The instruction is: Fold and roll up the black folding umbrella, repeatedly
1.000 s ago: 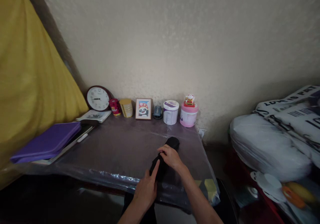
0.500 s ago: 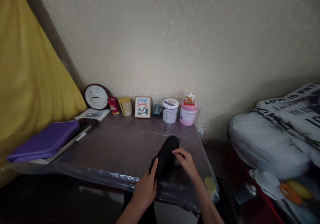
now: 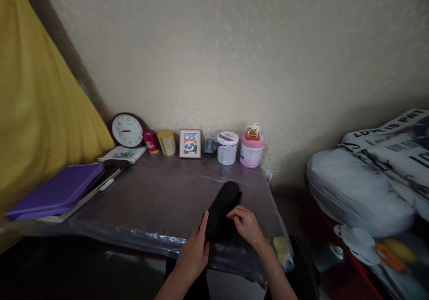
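A black folded cloth (image 3: 223,203) lies lengthwise on the plastic-covered table (image 3: 161,197), near its front right part. My left hand (image 3: 195,251) rests at the cloth's near left end, its index finger stretched out along the edge and the other fingers curled. My right hand (image 3: 246,224) lies on the cloth's right side, with bent fingers pressing on the fabric.
Along the wall stand a clock (image 3: 126,130), a red tin (image 3: 151,141), a yellow tin (image 3: 166,142), a panda picture (image 3: 190,143), a white tub (image 3: 227,147) and a pink tub (image 3: 252,150). A purple folder (image 3: 56,192) lies at the left. Bagged bedding (image 3: 358,188) is piled on the right.
My right hand has slid from the middle of the cloth to its right side and a little nearer to me. The left hand has stayed at the near end.
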Tool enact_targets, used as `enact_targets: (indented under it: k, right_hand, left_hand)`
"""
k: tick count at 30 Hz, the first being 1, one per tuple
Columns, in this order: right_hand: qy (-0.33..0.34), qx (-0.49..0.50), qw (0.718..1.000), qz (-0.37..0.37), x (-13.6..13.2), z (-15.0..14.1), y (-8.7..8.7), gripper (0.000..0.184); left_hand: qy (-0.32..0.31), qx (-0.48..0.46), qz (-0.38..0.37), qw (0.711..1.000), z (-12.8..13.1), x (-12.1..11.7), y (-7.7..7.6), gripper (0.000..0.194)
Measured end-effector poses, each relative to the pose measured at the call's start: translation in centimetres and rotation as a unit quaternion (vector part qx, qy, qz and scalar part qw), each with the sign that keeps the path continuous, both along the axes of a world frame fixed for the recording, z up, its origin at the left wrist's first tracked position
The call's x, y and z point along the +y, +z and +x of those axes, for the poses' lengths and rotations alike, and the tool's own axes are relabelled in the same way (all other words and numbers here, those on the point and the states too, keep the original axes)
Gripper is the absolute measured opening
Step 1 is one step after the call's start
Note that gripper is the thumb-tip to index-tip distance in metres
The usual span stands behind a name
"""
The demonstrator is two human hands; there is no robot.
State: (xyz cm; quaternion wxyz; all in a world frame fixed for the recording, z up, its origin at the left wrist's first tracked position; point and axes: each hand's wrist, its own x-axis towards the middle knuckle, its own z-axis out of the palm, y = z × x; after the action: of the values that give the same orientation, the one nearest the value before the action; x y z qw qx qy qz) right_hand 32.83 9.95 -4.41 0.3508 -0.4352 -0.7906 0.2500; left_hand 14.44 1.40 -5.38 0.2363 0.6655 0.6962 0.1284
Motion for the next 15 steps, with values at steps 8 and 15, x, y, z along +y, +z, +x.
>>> enact_targets:
  k: [8,15]
  right_hand:
    - [-0.027,-0.016,0.999,-0.015,-0.18,0.30,-0.14,0.037]
    - [0.002,-0.034,0.999,-0.011,-0.52,-0.29,-0.44,0.041]
  left_hand:
    - [-0.001,-0.024,0.012,1.000,-0.08,0.09,-0.27,0.070]
    - [-0.005,-0.019,0.009,1.000,-0.23,-0.14,-0.47,0.066]
